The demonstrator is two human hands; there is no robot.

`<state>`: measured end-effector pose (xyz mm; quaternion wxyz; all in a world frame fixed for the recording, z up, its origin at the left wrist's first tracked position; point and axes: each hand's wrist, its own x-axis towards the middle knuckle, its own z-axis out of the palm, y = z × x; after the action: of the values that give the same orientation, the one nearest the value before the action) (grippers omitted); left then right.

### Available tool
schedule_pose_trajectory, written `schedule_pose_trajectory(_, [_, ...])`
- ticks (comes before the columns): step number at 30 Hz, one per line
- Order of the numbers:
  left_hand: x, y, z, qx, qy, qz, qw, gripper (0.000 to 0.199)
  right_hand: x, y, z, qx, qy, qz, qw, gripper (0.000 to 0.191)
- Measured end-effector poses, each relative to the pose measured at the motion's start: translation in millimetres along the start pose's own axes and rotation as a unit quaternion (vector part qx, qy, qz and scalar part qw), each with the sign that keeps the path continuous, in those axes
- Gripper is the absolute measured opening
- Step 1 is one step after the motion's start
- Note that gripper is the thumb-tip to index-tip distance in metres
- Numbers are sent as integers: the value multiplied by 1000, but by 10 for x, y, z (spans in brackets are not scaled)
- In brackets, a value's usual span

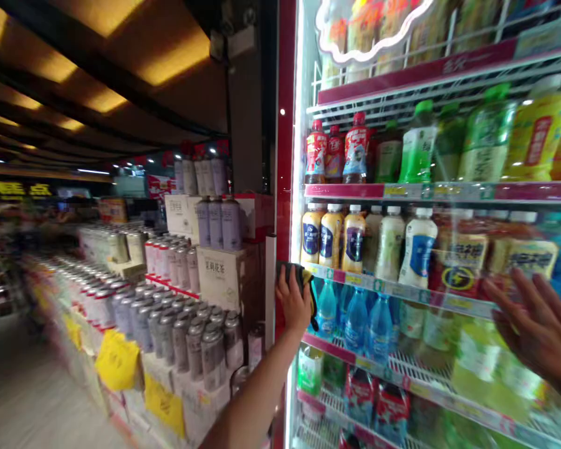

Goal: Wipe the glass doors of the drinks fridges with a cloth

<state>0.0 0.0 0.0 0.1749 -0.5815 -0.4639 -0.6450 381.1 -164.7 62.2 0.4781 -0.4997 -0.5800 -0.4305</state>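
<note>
My left hand (293, 300) grips a dark cloth with a yellow edge (303, 284) against the red-framed edge of a glass refrigerator door (286, 156). My right hand (537, 318) lies flat on the glass at the right, fingers spread and empty. Behind the glass, shelves hold plastic drink bottles, including yellow-labelled milky drinks (331, 236) and blue water bottles (355, 321). Glare on the glass hides some of the lower labels.
To the left stands a retail display of stacked silver drink cans (182, 330), cardboard cartons (227, 277) and lilac bottles (231, 224), with yellow signs (116, 360) on its front. A shop aisle floor (37, 393) runs along it under a dark ceiling.
</note>
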Motion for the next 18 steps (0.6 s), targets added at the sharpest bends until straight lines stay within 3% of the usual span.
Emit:
schedule_pose_trajectory(3, [67,-9,-26,-11,-9,19,1000,56,-13,64,0,-8,-5,-12,1000,49])
schedule_pose_trajectory(9, [472,177,26,-30,12,21,999,58,-14,90,-21,-24,-15,-34,999,58])
schedule_pose_trajectory(11, [320,165,56,-27,24,-3,999,57,-23,89,-17,-15,-10,-24,1000,59])
schedule_pose_trajectory(16, [-574,-123,67,-12,6,-58,998,59,-76,261,47,-29,-9,-55,998,64])
schedule_pose_trajectory(18, [-701,-179,74,-22,13,-81,996,59,-85,322,68,-39,-11,-74,996,66])
